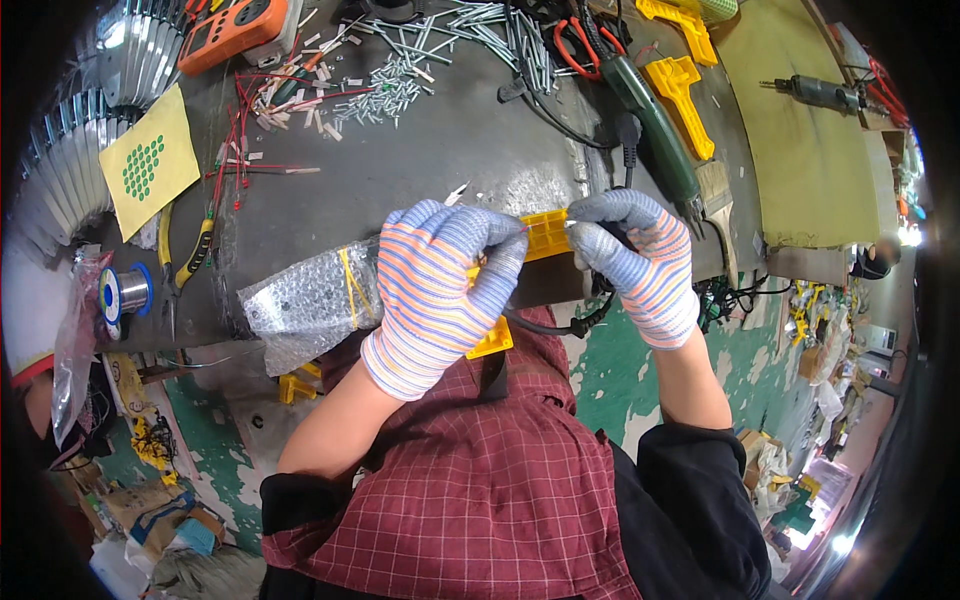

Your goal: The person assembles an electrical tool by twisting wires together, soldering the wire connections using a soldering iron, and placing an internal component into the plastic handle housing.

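Observation:
Both my hands wear striped knit gloves with grey fingertips. My left hand (440, 290) grips a yellow plastic part (546, 236) at the near edge of the dark workbench (420, 160). My right hand (640, 262) pinches that part's right end, where a small white piece shows between the fingertips. A black cable (545, 326) runs under my hands. A bubble-wrap bundle bound with a yellow band (305, 300) lies just left of my left hand.
On the bench lie a green electric screwdriver (655, 125), yellow plastic parts (680, 85), a brush (718, 200), loose screws (420, 50), red wires (240, 130), pliers (195, 255), a solder spool (125, 292), an orange meter (235, 28) and a yellow sheet with green dots (150, 160).

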Available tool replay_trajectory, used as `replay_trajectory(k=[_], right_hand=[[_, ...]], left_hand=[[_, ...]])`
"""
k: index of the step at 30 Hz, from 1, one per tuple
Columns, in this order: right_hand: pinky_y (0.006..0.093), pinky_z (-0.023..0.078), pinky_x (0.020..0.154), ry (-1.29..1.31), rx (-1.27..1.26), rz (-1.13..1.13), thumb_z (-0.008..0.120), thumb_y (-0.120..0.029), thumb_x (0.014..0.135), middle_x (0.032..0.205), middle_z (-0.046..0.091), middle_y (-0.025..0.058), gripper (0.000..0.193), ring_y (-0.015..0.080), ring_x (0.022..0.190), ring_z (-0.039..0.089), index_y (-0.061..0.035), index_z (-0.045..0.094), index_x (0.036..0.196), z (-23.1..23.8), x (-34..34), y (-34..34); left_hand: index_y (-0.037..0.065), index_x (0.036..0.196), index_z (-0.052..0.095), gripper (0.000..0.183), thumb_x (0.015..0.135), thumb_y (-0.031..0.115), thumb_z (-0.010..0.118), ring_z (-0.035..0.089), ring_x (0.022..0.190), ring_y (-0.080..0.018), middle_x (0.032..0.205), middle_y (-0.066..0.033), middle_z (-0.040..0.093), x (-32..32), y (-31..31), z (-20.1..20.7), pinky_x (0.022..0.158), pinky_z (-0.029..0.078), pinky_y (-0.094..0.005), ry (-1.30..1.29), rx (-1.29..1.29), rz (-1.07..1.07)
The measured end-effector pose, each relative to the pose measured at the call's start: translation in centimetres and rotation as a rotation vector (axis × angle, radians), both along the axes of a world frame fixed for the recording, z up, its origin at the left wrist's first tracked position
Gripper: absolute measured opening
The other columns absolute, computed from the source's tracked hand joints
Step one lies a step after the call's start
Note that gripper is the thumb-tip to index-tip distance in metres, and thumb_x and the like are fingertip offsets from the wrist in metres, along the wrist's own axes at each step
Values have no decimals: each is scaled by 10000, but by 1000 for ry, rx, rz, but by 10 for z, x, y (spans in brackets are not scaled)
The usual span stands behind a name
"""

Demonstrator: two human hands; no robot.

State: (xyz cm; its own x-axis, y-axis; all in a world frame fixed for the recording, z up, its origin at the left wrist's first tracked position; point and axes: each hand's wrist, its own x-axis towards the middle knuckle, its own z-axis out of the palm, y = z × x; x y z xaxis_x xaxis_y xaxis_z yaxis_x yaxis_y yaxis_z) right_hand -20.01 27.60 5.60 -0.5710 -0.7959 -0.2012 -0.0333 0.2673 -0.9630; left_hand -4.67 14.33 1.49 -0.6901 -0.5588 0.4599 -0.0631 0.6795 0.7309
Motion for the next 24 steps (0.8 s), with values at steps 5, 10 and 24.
replay_trajectory(k=[5,10,24], right_hand=[[218,488,644,-79,6,61,709,-103,876,842,670,29,178,68,704,594,-4,674,1020,-1,0,-4],[226,497,642,-158,-23,92,711,-73,861,856,683,43,180,80,704,612,3,670,1019,1,-4,-6],[234,510,668,-161,13,89,721,-68,861,861,681,59,206,95,728,624,17,643,1033,3,-6,-7]], left_hand=[[102,791,680,92,734,121,750,628,679,-260,740,-56,676,-1,3,0,638,439,-385,9,20,21],[104,789,684,88,737,131,749,629,683,-261,741,-54,674,0,2,0,638,439,-385,27,0,20],[111,793,679,101,727,141,748,625,705,-256,751,-41,667,1,0,-3,655,434,-384,34,-14,-6]])
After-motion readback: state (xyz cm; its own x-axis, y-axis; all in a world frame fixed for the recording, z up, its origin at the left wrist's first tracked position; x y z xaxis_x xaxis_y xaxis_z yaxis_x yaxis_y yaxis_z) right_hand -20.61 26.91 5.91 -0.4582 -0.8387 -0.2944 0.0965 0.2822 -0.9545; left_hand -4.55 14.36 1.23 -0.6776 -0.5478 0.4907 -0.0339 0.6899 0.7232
